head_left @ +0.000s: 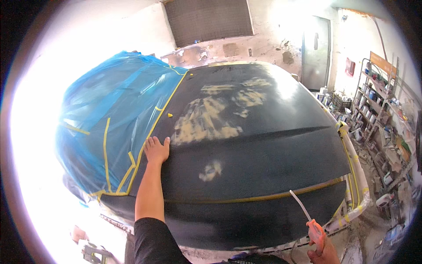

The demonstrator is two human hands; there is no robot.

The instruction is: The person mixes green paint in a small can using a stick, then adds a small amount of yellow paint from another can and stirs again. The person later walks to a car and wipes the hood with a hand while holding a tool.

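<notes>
A dark car hood (272, 154) spreads out before me, with tan sanded-looking patches (204, 121) across its far part and a small pale spot nearer. My left hand (157, 150) lies flat on the hood's left edge, fingers spread, beside the yellow masking tape (154, 124). Blue plastic sheeting (105, 97) covers the car left of that tape. In my right hand (325, 253), at the lower right, is an orange air blow gun (315, 229). Its long pale nozzle (300, 204) points up and left over the dark fender (255, 222). A thin hose hangs below it.
Yellow-taped white wrapping (358, 189) edges the car's right end. Shelves (373, 94) of cans and bottles line the right wall, with clutter on the floor below. A grey door (315, 55) stands at the back. Small yellow bits (170, 115) sit on the hood.
</notes>
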